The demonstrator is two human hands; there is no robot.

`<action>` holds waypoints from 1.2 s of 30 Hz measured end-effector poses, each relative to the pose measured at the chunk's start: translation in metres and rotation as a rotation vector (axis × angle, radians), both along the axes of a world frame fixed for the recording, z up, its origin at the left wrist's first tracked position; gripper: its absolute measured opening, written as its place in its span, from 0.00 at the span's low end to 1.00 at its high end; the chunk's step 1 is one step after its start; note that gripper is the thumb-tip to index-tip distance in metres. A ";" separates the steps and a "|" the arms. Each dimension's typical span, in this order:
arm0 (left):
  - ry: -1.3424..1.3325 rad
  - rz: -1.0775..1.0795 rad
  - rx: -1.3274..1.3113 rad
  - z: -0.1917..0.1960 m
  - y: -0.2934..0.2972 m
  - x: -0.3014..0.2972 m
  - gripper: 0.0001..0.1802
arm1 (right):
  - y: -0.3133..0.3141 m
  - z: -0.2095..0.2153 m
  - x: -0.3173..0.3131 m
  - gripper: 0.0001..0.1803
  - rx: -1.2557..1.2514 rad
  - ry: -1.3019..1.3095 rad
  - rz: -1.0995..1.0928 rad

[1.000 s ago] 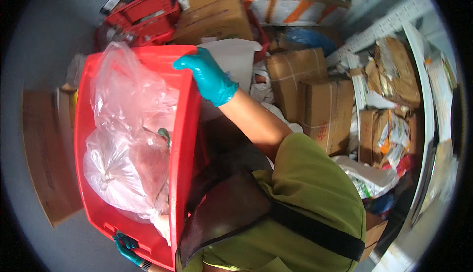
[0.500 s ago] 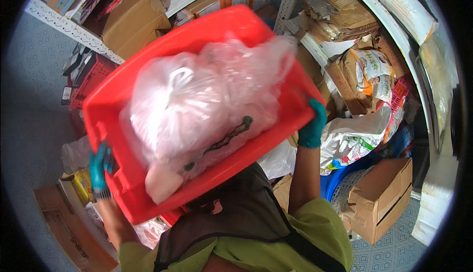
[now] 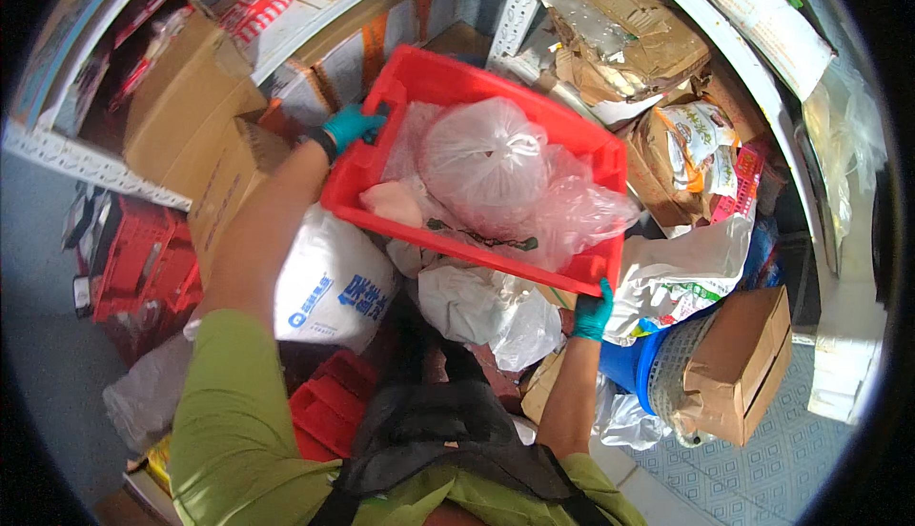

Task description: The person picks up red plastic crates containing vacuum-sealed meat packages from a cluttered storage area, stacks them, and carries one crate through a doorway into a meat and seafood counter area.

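Note:
Both my arms reach forward with a red plastic crate (image 3: 424, 228), tilted down toward its right end. My left hand (image 3: 353, 128), in a teal glove, is closed round the crate's left end at the handle opening. At the near right corner my gloved right hand (image 3: 594, 314) grips the rim. Inside lie a knotted clear plastic bag (image 3: 486, 150) with pale contents and a looser clear bag (image 3: 581, 212) beside it. A pale pinkish lump (image 3: 393, 204) rests at the crate's near left. A dark green strip (image 3: 481, 237) lies along the near side.
Shelving with a cardboard box (image 3: 186, 97) stands at left, and a shelf (image 3: 639, 40) of torn cartons at right. Below the crate are a white printed sack (image 3: 334, 283) and crumpled bags. A blue tub (image 3: 629, 364) and cardboard box (image 3: 739, 364) stand at right. Red crates (image 3: 143, 259) lie left.
The crate has moved farther away from me and swung round, its left end now higher and its right end lower. Both hands have kept hold of it, my left arm stretching forward.

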State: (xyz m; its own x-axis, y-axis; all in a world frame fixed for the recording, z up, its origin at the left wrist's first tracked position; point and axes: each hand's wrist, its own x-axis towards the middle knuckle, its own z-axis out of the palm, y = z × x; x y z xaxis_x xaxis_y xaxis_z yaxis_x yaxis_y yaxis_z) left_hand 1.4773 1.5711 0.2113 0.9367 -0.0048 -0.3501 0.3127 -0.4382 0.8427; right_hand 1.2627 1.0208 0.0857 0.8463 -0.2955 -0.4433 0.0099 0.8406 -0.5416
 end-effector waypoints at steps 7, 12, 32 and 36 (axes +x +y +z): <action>0.048 0.058 0.277 -0.123 0.006 0.066 0.26 | 0.028 -0.040 -0.021 0.28 -0.103 0.130 -0.033; -0.167 0.012 0.450 -0.095 -0.018 0.134 0.31 | 0.032 -0.018 -0.005 0.28 -0.122 0.014 0.071; -0.392 0.280 0.757 -0.165 0.022 -0.008 0.32 | 0.042 0.056 0.072 0.20 -0.899 0.269 0.225; -0.173 0.757 0.438 -0.132 -0.015 -0.081 0.27 | 0.012 0.063 0.104 0.34 -0.953 0.353 0.404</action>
State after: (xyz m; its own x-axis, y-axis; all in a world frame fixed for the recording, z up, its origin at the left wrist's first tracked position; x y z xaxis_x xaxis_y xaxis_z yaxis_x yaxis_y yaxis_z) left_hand 1.3960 1.5561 0.0791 0.6744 0.7378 -0.0290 0.5333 -0.4596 0.7102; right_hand 1.3670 1.0324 0.1487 0.8279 -0.3756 -0.4166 -0.4562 -0.0188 -0.8897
